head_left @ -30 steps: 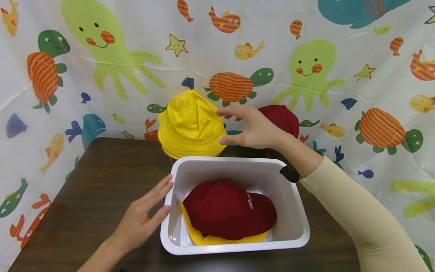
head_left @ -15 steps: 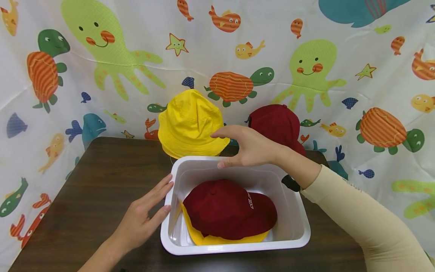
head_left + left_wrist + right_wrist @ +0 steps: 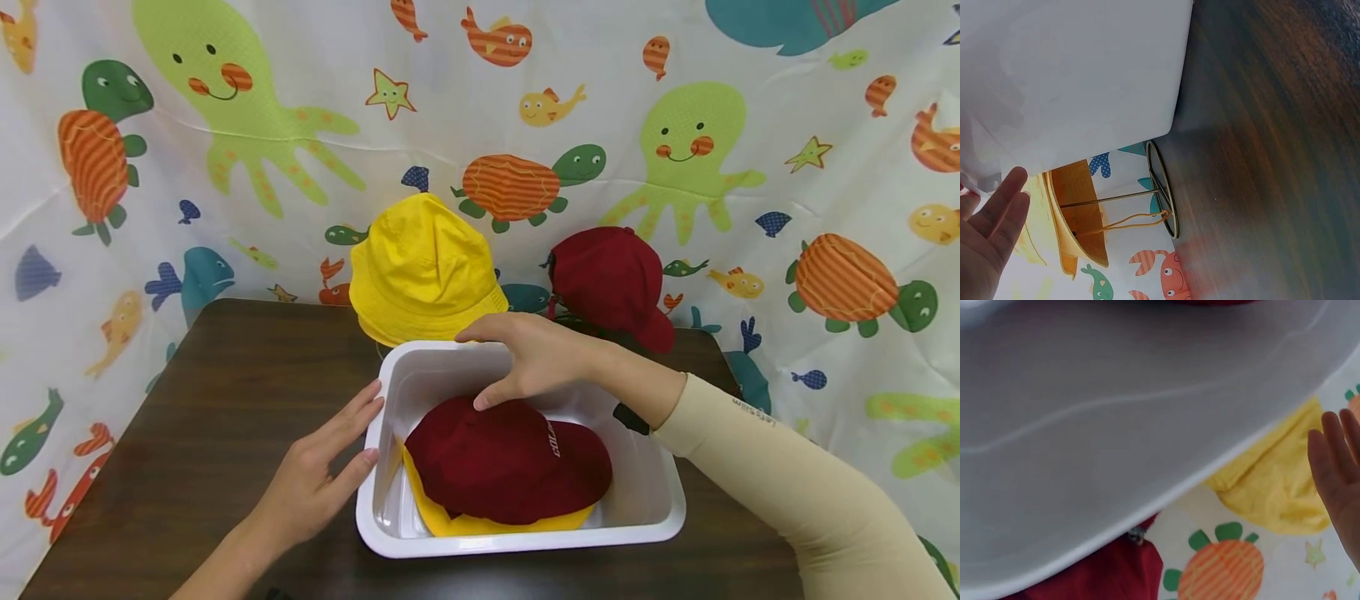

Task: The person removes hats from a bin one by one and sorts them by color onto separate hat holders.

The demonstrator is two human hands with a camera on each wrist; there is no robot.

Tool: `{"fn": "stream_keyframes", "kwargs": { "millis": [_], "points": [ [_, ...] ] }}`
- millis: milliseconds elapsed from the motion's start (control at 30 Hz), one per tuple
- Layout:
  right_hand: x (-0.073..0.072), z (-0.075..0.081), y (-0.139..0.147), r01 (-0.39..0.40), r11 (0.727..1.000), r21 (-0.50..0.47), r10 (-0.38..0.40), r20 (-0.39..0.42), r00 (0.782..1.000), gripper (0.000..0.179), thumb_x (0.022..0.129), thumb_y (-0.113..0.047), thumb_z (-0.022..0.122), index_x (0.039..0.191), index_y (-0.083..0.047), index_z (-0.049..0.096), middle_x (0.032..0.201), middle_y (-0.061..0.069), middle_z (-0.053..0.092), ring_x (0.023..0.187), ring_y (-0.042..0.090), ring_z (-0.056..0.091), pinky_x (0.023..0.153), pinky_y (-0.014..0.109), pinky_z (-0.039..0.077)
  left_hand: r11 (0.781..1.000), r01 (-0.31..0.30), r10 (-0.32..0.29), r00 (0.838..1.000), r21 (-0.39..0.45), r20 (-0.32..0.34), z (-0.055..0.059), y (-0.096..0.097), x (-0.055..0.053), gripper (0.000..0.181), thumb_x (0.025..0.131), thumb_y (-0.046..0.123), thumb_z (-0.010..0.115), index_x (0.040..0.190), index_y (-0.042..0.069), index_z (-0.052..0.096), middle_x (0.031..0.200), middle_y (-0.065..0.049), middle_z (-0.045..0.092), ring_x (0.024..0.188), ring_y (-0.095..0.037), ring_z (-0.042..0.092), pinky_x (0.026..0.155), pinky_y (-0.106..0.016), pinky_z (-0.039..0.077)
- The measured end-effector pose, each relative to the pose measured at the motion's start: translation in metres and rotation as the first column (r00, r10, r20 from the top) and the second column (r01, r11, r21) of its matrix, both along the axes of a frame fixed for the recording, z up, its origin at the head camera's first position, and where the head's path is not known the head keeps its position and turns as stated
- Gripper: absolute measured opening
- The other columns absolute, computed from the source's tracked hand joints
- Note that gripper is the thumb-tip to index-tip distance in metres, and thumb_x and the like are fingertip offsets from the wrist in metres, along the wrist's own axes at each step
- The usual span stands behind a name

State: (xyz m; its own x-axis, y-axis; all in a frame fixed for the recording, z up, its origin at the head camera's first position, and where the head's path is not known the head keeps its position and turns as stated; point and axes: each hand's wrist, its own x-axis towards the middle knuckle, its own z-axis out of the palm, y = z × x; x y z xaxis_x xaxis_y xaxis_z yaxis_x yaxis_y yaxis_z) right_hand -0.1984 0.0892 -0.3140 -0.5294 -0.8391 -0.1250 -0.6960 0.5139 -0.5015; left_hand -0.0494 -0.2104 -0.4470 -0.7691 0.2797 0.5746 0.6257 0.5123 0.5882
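A light brace, a loose reach

The left hand, fingers extended and nothing held, touches the left rim of the white bin; light pressure should steady it without sliding it. The right hand grips nothing, thumb parted from fingers, over the bin's far side. The maroon cap lies inside, brim to the right, on yellow fabric; whether the thumb touches it is unclear. Working here probably calls for relaxed fingers, an uncrushed crown and care around the yellow hat just behind
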Motion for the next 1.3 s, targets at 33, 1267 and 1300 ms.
{"fn": "stream_keyframes", "kwargs": {
  "millis": [33, 1267, 1300],
  "points": [
    [0.001, -0.002, 0.000, -0.003, 1.000, 0.013, 0.003, 0.003, 1.000, 0.083, 0.084, -0.049, 0.086, 0.150, -0.010, 0.056, 0.147, 0.003, 0.061, 0.131, 0.020, 0.058, 0.109, 0.040, 0.050, 1.000, -0.003, 0.003, 1.000, 0.000, 0.001, 0.000, 0.000, 0.000, 0.072, 0.082, -0.003, 0.078, 0.150, 0.006, 0.056, 0.159, -0.011, 0.050, 0.145, -0.008, 0.045, 0.103, -0.015, 0.042],
    [0.017, -0.046, 0.008, -0.060, 0.989, 0.136, 0.051, 0.062, 0.997, 0.076, 0.079, -0.051, 0.089, 0.140, -0.012, 0.065, 0.132, -0.002, 0.069, 0.116, 0.012, 0.061, 0.103, 0.029, 0.053, 1.000, 0.001, 0.000, 0.998, -0.023, 0.062, 0.001, -0.001, 0.003, 0.072, 0.086, -0.003, 0.075, 0.154, 0.007, 0.053, 0.162, -0.009, 0.047, 0.147, -0.006, 0.041, 0.107, -0.016, 0.039],
    [0.017, -0.046, 0.007, -0.058, 0.988, 0.143, 0.050, 0.058, 0.997, 0.076, 0.080, -0.051, 0.089, 0.140, -0.012, 0.066, 0.132, -0.003, 0.069, 0.116, 0.012, 0.061, 0.102, 0.029, 0.053, 1.000, 0.000, 0.001, 0.998, -0.022, 0.058, 0.001, -0.001, 0.003, 0.072, 0.086, -0.004, 0.075, 0.154, 0.007, 0.053, 0.162, -0.009, 0.047, 0.147, -0.006, 0.042, 0.107, -0.016, 0.039]
  ]
}}
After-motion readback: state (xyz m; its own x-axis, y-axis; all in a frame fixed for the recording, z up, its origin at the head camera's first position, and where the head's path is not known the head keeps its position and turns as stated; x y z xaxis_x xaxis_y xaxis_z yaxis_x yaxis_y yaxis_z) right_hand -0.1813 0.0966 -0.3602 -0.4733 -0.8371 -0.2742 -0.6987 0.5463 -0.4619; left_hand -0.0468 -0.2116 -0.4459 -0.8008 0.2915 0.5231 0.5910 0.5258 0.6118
